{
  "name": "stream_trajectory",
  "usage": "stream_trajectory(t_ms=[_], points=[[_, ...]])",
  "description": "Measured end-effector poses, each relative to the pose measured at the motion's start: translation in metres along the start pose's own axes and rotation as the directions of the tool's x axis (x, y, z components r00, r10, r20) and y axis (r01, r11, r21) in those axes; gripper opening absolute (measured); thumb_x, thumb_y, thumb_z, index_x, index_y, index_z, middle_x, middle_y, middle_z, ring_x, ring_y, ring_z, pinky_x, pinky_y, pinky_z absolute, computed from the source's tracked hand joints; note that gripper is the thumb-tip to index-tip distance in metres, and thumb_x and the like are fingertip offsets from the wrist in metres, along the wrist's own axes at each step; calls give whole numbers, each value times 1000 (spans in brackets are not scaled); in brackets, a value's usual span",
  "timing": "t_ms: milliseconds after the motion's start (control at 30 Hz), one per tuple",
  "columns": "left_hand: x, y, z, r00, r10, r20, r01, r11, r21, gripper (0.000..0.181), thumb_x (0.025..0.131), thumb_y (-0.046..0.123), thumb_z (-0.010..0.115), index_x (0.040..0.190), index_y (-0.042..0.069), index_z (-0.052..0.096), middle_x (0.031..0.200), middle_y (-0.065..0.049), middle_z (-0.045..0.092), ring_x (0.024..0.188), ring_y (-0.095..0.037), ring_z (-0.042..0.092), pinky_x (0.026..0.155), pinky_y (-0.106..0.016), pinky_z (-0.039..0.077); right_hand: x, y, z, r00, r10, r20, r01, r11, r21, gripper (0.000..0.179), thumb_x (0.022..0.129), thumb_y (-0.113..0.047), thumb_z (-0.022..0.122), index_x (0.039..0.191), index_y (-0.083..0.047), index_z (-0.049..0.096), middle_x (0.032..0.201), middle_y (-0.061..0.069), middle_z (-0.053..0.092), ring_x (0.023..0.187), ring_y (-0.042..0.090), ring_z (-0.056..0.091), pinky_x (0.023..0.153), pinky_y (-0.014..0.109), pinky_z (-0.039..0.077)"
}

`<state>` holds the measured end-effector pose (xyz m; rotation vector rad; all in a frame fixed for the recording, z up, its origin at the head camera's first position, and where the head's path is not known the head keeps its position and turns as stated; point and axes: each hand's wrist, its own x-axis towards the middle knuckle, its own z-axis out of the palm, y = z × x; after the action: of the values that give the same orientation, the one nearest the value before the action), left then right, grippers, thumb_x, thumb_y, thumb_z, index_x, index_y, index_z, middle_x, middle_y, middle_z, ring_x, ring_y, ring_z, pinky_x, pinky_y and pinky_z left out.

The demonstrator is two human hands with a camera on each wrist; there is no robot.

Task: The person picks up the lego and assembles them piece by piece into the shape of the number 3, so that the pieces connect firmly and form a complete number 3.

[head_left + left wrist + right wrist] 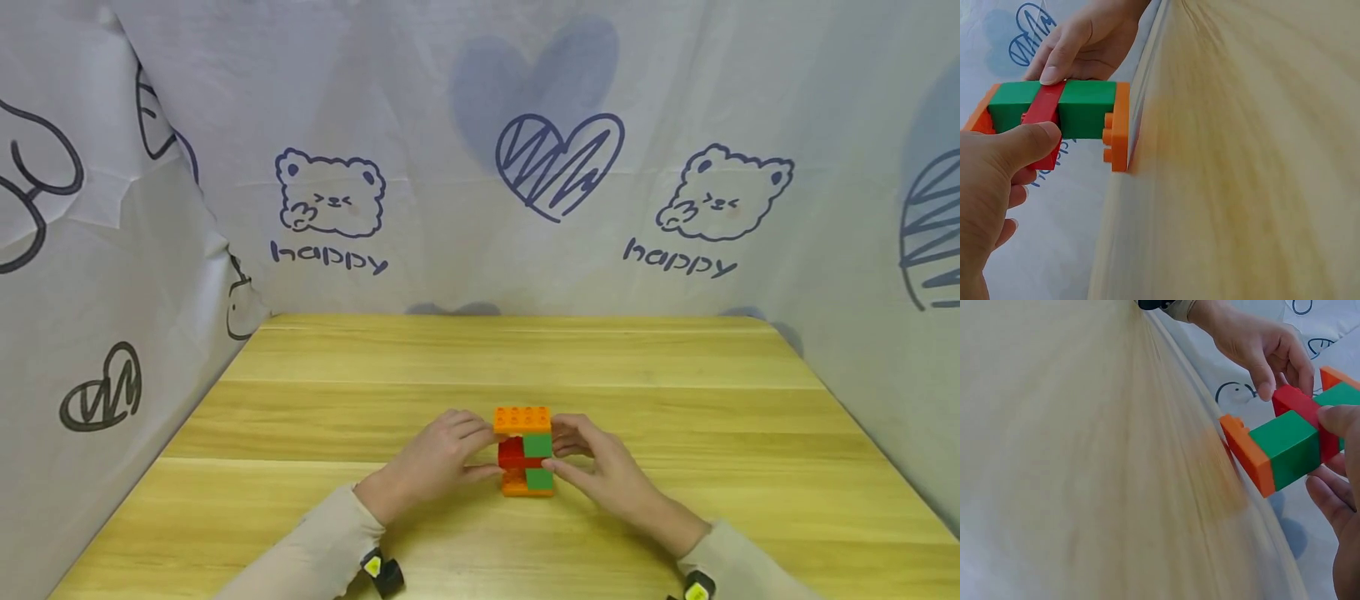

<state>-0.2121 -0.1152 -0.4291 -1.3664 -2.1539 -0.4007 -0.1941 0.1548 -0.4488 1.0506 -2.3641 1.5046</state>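
Observation:
A stack of toy building bricks stands on the table between both hands in the head view. From the top it runs orange brick (522, 419), green brick (537, 445), red brick (512, 455), a second green brick (539, 479) and an orange base (514, 485). The red brick juts out to the left past the green ones. My left hand (427, 458) holds the stack from the left, its thumb at the red brick's jutting end. From the right, my right hand (615, 471) grips it, thumb against the red brick (1300, 406); its other fingers reach behind.
The wooden table (300, 417) spreads around the stack. Pale cloth (450, 250) printed with hearts and bears hangs along the back and both sides. A black wrist device (384, 573) sits on the left sleeve, another (697, 587) on the right.

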Motion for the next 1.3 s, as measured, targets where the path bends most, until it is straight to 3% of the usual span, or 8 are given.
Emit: stream_trajectory(t_ms=[267, 467, 633, 900, 1167, 1300], points=[[-1, 1, 0, 1000, -22, 6, 22, 1000, -12, 37, 81, 28, 82, 112, 11, 72, 104, 2, 72, 92, -14, 65, 88, -31, 51, -1, -2, 0, 997, 74, -36, -75, 997, -30, 62, 93, -15, 69, 147, -15, 40, 114, 3, 64, 95, 13, 65, 83, 32, 54], [0, 2, -1, 1000, -25, 4, 25, 999, -22, 37, 84, 27, 79, 116, 11, 71, 106, 2, 72, 93, -15, 65, 88, -31, 50, 1, -4, -1, 992, 120, -26, -120, 993, 8, 66, 94, -17, 67, 152, -22, 34, 115, 3, 64, 96, 14, 65, 85, 31, 54], [1, 1, -3, 1000, -28, 5, 28, 999, -22, 38, 86, 27, 77, 120, 11, 69, 106, 1, 71, 94, -16, 64, 87, -32, 50, 2, -6, -3, 984, 176, -16, -175, 983, 59, 64, 96, -20, 65, 152, -21, 34, 115, 6, 63, 96, 16, 66, 83, 29, 54], [6, -2, -6, 999, -36, 41, 37, 999, -23, 39, 86, 24, 77, 121, 10, 68, 110, 0, 71, 97, -17, 64, 90, -34, 49, 7, -9, -6, 941, 337, 18, -336, 929, 154, 66, 95, -30, 66, 152, -24, 33, 116, 11, 60, 99, 21, 66, 83, 29, 54], [12, -9, -5, 998, 12, 55, -14, 999, 35, 32, 86, 26, 77, 113, 10, 70, 107, -1, 71, 99, -18, 64, 92, -34, 49, 12, -7, -7, 911, 410, 43, -412, 900, 143, 69, 95, -35, 65, 153, -19, 32, 116, 12, 61, 97, 20, 66, 83, 28, 54], [15, -12, -3, 997, 38, 67, -42, 997, 58, 28, 85, 26, 76, 108, 10, 71, 103, 0, 71, 96, -17, 64, 90, -34, 49, 14, -4, -8, 906, 417, 72, -423, 892, 158, 69, 96, -35, 64, 153, -15, 30, 115, 13, 61, 93, 23, 66, 83, 29, 54]])
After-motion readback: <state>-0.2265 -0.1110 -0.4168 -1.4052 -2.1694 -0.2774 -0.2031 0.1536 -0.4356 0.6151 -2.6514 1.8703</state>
